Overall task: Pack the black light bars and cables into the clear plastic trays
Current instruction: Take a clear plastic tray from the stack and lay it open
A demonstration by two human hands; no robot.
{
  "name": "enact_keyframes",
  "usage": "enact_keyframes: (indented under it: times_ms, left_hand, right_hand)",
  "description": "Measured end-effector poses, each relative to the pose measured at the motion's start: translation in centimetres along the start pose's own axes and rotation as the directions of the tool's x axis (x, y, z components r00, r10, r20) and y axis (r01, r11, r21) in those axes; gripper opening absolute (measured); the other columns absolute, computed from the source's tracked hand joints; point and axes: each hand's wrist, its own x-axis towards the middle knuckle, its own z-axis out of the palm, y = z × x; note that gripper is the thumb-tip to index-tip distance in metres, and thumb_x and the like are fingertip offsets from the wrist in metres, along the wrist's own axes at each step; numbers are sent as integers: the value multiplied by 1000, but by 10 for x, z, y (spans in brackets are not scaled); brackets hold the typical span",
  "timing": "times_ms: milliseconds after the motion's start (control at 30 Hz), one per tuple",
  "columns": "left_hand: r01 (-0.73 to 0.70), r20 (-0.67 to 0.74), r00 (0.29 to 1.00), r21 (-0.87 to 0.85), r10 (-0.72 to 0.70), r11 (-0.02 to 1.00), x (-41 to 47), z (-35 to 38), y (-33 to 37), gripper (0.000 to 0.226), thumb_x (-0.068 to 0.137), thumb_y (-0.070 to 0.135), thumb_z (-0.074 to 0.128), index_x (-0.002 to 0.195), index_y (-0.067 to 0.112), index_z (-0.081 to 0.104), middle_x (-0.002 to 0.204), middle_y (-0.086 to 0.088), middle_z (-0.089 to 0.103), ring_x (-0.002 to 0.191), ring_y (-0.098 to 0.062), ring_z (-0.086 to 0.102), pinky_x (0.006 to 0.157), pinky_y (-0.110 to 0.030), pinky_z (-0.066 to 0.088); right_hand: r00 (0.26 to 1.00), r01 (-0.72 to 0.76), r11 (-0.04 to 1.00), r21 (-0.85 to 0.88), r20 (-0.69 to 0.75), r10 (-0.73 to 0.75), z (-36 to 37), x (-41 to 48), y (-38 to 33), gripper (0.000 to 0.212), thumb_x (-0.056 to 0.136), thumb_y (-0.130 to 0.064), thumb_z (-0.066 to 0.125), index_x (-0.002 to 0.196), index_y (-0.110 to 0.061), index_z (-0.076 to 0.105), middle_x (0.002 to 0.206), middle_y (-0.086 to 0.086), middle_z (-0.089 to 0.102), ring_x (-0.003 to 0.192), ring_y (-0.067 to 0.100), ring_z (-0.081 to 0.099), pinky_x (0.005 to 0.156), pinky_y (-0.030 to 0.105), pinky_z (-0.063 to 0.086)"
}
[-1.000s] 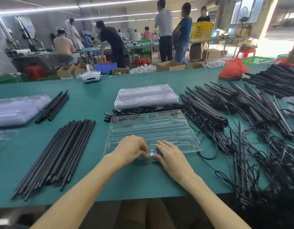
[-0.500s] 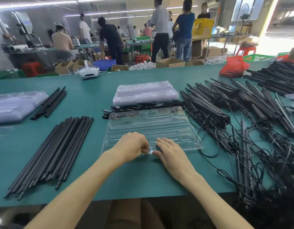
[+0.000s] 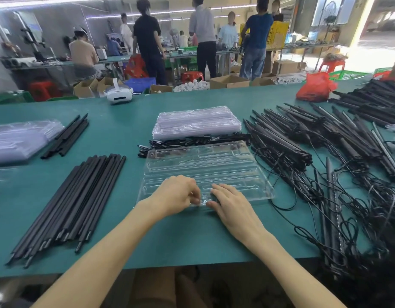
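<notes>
Where the table [image 3: 192, 241] meets the left edge of the view, a stack of clear trays [image 3: 18, 141] lies with a small bundle of black bars [image 3: 65, 137] just beside it. Nearer the front edge, a larger bundle of black light bars [image 3: 74, 201] lies slanted, its tips pointing toward the front left corner. At the middle of the table sits one clear plastic tray [image 3: 205, 165], its moulded channels bare. The left hand [image 3: 176, 194] is at the tray's near rim, fingers curled and pinching the rim at its middle. The right hand [image 3: 232, 203] is just beside it, almost touching, with its fingers laid fairly straight and close together on the same rim and its thumb at the edge. Behind the tray lies a row of small black pieces [image 3: 192, 141], then a second stack of trays [image 3: 196, 122] toward the far edge. Right of the tray, touching its side, a pile of cabled light bars [image 3: 303, 147] spreads to the right edge, with tangled black cables [image 3: 358, 207] trailing over the front right corner.
</notes>
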Motion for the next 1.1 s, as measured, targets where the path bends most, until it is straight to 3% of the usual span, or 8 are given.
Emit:
enact_keyframes:
  times_ms: [200,767,1000,1100]
  left_hand:
    - [-31,25,999,87,29,996,0,3,1,12,98,29,63,102,28,74,107,8,65,100,-20,62,86,-36,48]
    - [-18,16,1000,-77,20,997,5,-2,-8,8,89,32,75,95,29,78,96,13,63,93,-13,62,89,-33,47]
    - [-29,53,998,-170,38,985,11,-3,-12,4,87,25,77,91,24,79,87,13,58,80,-7,57,65,-15,43]
    - [-62,60,996,-121,70,991,11,-4,-12,6,90,27,75,93,25,79,95,11,61,89,-10,60,78,-25,48]
  right_hand:
    - [1000,-3,1000,7,4,3,0,0,0,49,104,-45,44,139,-11,53,153,2,46,146,19,33,118,35,30]
    - [1000,-4,1000,9,-11,4,-7,-2,-8,49,105,-42,45,140,-9,52,153,4,46,146,18,33,118,33,29]
    - [999,17,1000,15,-48,-17,-6,-5,-8,45,104,-40,48,135,-8,56,151,6,49,144,20,36,118,34,31]
    - [997,29,999,18,-71,-28,-6,-6,-9,44,103,-39,50,132,-7,58,149,7,51,143,21,39,117,35,33]
